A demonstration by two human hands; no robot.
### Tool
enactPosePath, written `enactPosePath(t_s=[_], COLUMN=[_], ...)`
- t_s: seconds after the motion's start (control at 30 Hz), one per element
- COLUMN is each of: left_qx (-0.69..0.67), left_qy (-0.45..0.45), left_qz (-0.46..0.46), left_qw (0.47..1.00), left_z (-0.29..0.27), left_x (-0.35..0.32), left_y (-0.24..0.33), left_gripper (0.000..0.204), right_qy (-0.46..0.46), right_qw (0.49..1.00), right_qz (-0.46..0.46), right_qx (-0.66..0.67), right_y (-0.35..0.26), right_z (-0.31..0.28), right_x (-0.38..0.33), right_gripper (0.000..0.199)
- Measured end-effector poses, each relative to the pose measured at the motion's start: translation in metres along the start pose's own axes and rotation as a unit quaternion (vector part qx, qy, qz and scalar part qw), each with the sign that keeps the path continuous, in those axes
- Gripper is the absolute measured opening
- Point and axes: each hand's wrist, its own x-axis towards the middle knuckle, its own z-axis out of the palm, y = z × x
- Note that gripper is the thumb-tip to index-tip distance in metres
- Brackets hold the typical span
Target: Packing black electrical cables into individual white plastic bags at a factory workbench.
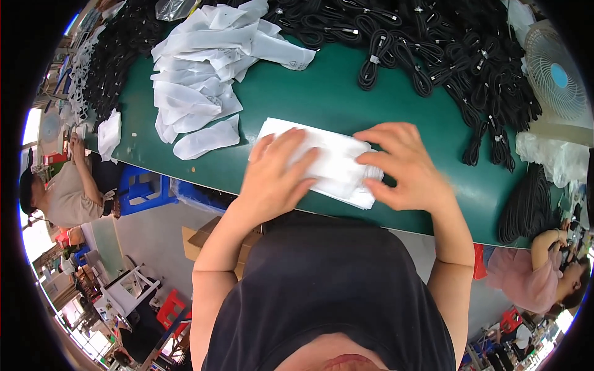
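A stack of flat white bags (337, 157) lies slantwise on the green table, near its front edge. Across the left part of the stack rests my left hand (278, 164), open, its fingers spread over the top sheet. My right hand (402, 164) is at the other end, thumb and bent fingers closed about the stack's right edge. Several layers show at that end, slightly uneven and blurred. What lies under my left palm is hidden.
Loose white translucent bags (201, 80) are heaped at the back left. Coiled black cables (427, 43) cover the back and right. A fan (557, 74) stands far right. People sit at left (68, 191) and right (526, 278); a blue stool (142, 191) is beside the table.
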Motion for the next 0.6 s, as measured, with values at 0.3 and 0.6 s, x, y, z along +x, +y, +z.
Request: enactPosePath(t_s=[0.3,0.6], left_qx=[-0.024,-0.022], left_qy=[-0.134,-0.193], left_qz=[0.049,0.079], left_qw=[0.989,0.978], left_z=[0.019,0.022], left_x=[0.035,0.041], left_y=[0.005,0.022], left_gripper=[0.091,0.096], right_qy=[0.054,0.100], right_qw=[0.995,0.968], right_qz=[0.075,0.196], right_qx=[0.040,0.119], right_y=[0.018,0.037], right_z=[0.022,0.016], right_x=[-0.007,-0.044], right_gripper=[0.055,0.059])
